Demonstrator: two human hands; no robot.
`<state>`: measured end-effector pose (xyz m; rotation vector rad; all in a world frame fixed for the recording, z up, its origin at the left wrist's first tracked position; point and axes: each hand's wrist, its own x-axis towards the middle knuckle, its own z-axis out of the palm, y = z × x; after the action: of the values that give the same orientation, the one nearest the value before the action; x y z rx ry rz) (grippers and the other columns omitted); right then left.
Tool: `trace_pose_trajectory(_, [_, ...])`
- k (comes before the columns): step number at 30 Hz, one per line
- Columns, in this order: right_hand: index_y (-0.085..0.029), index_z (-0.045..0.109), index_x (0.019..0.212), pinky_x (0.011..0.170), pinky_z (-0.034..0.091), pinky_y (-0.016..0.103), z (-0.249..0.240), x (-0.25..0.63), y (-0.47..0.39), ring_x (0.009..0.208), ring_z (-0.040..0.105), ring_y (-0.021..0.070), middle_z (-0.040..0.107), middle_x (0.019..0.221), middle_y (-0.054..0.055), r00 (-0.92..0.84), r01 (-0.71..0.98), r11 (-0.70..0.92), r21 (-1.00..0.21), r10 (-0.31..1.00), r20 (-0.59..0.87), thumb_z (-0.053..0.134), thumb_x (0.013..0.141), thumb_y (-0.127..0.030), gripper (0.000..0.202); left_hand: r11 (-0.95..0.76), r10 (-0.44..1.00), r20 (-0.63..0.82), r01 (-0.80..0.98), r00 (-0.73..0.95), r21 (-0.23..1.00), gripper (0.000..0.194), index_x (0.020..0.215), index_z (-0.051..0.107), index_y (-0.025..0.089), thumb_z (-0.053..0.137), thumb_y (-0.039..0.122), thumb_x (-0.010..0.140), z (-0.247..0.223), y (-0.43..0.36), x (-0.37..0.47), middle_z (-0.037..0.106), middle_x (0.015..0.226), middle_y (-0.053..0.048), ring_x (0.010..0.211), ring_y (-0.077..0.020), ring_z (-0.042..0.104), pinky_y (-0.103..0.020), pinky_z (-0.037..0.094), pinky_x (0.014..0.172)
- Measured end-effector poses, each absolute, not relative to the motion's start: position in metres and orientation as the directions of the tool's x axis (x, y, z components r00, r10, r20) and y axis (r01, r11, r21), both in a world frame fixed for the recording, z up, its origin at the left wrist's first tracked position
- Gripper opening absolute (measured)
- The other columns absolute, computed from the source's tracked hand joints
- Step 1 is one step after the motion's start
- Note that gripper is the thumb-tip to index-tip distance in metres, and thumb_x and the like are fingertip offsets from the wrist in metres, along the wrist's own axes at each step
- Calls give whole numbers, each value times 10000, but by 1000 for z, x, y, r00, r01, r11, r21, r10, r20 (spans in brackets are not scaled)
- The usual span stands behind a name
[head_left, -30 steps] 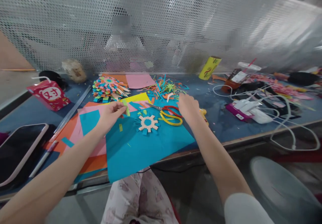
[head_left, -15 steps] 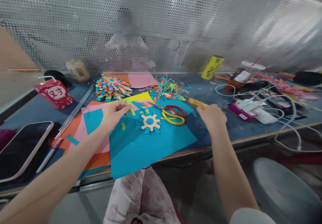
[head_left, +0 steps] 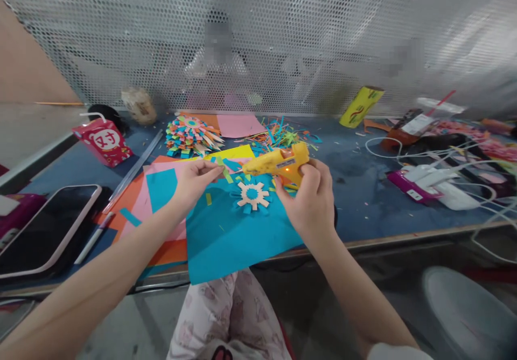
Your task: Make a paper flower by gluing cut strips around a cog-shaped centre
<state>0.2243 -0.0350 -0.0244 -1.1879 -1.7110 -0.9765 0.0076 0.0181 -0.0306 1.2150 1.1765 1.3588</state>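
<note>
A small green paper strip (head_left: 224,169) is pinched in the fingertips of my left hand (head_left: 198,179). My right hand (head_left: 309,201) grips a yellow glue gun (head_left: 278,163), its nozzle pointing left close to the strip and a small orange light glowing on its body. Below the nozzle, a gear-shaped piece of pale and blue paper (head_left: 253,194) lies on a large blue sheet (head_left: 230,241). The scissors are mostly hidden behind the glue gun and my right hand.
A layered paper flower (head_left: 191,136) and a pile of paper scraps (head_left: 278,133) lie behind. At left are a red drink carton (head_left: 105,140) and a phone (head_left: 48,230); at right, a purple-and-white plug block (head_left: 416,185) with white cables.
My right hand has moved left and turned, bringing the glue gun over the papers beside my left hand. The view has shifted slightly, and my left hand keeps its pinch.
</note>
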Motion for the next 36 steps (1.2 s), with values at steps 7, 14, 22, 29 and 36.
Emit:
trace_pose_trajectory(7, [-162, 410, 1019, 730, 528, 373, -31, 222, -37, 887, 566, 250, 582, 976, 160, -296, 941, 265, 209, 353, 887, 569, 862, -242, 238, -110, 991, 108, -16, -81, 994, 390, 658, 659, 158, 822, 469, 486, -34, 20, 5, 692, 608, -30, 601, -157, 650, -254, 479, 575])
trace_pose_trajectory(14, [-179, 402, 1031, 705, 508, 357, -36, 219, -37, 893, 563, 244, 573, 999, 147, -291, 941, 275, 196, 367, 883, 524, 890, -237, 196, -107, 992, 104, -26, -77, 994, 399, 677, 651, 153, 814, 474, 505, -35, 21, 5, 698, 629, -35, 609, -167, 668, -252, 476, 568])
trace_pose_trajectory(22, [-205, 397, 1051, 736, 507, 393, -34, 218, -37, 921, 572, 254, 567, 1012, 135, -244, 946, 300, 123, 408, 880, 532, 884, -241, 217, -102, 993, 101, -18, -58, 995, 381, 665, 646, 157, 813, 463, 511, -33, 20, 5, 688, 627, -39, 611, -170, 662, -260, 470, 567])
trace_pose_trajectory(29, [-193, 401, 1022, 741, 509, 391, -30, 215, -36, 912, 570, 255, 568, 972, 136, -266, 940, 311, 143, 402, 876, 528, 880, -207, 191, -116, 991, 115, -5, -65, 993, 328, 650, 660, 164, 808, 427, 521, -34, 21, 4, 702, 637, -42, 622, -158, 640, -258, 473, 593])
trace_pose_trajectory(36, [-195, 414, 1025, 716, 509, 386, -34, 218, -38, 899, 573, 252, 568, 1001, 136, -263, 948, 282, 150, 424, 866, 505, 901, -246, 162, -101, 993, 97, -46, -68, 994, 329, 638, 669, 158, 809, 425, 508, -31, 20, 4, 675, 596, -26, 611, -145, 622, -255, 460, 600])
